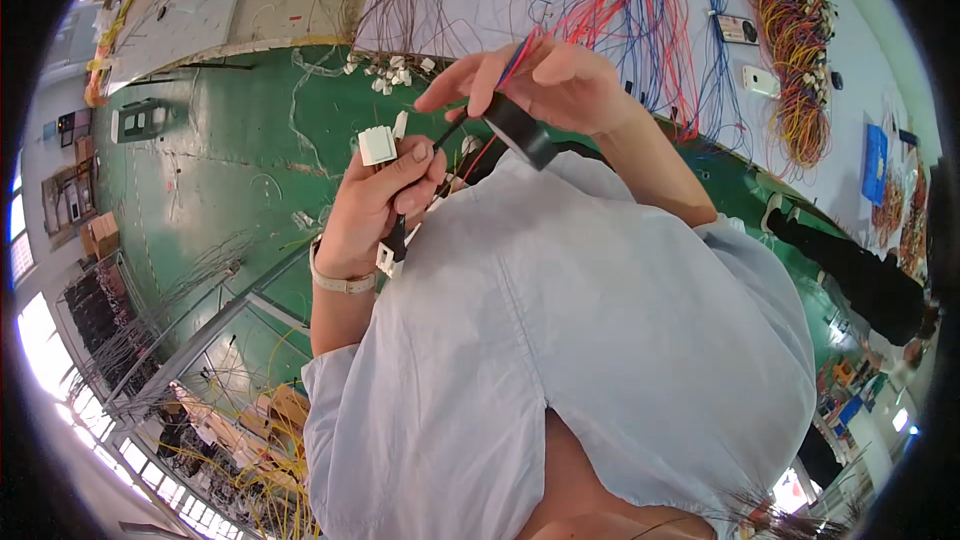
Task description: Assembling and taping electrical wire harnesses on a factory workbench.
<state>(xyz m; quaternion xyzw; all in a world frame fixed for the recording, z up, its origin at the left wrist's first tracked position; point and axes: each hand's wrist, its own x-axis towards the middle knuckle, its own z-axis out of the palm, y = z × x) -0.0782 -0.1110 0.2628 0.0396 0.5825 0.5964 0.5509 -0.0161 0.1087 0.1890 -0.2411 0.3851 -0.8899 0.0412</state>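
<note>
My left hand (385, 195) is closed round a wire harness, thumb pressed on its black-wrapped part. A white connector block (378, 146) sticks up beside the thumb, and another white connector (388, 258) hangs below the hand near my wrist strap. In my right hand (560, 85) is a roll of black tape (520, 132), held under the curled fingers. A dark strip (452, 130) runs between the two hands. Red and blue wires (516, 62) pass by the right fingers, and a thin red wire (480, 160) dangles below the roll. The fingers partly hide the wires.
Ahead, a pale table (480, 0) carries loose red, blue and dark wires. White connectors (395, 72) hang at its edge. A thick bundle of yellow and red wires (790, 60) lies at right. A metal rack (250, 305) stands left; another person (850, 270) is at far right.
</note>
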